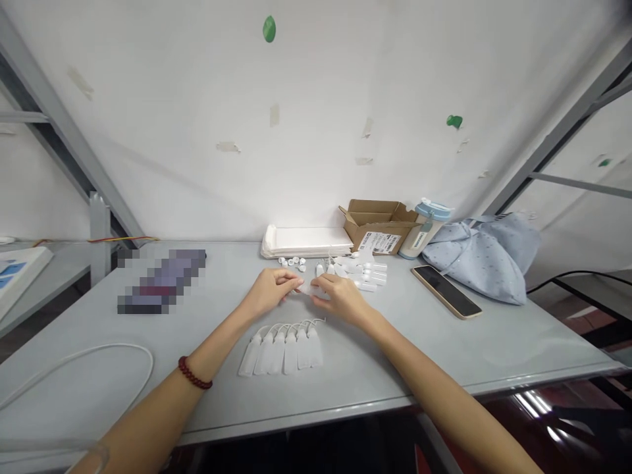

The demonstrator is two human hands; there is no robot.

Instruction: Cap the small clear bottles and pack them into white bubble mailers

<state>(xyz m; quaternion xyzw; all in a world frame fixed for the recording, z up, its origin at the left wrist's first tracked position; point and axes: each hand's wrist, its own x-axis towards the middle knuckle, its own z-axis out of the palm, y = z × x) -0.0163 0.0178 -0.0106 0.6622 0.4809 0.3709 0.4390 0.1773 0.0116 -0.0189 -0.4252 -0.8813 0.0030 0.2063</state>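
My left hand (269,289) and my right hand (342,297) meet over the middle of the table, fingertips nearly touching. The right fingers are closed around a small translucent white bottle (307,288), mostly hidden by them. The left thumb and finger pinch together at its near end; what they hold is too small to make out. Closer to me lies a row of several flat white bottles (280,352) with thin curved tubes at their tops. Beyond my right hand is a loose pile of similar bottles (372,273). Several small white caps (295,262) lie behind my left hand.
A white packet (309,241), an open cardboard box (378,227) and a blue-lidded cup (423,229) stand along the wall. To the right are a phone (447,291) and a light blue cloth bag (486,257). A white cable (143,349) loops at the left; a blurred-out object (162,280) lies behind it.
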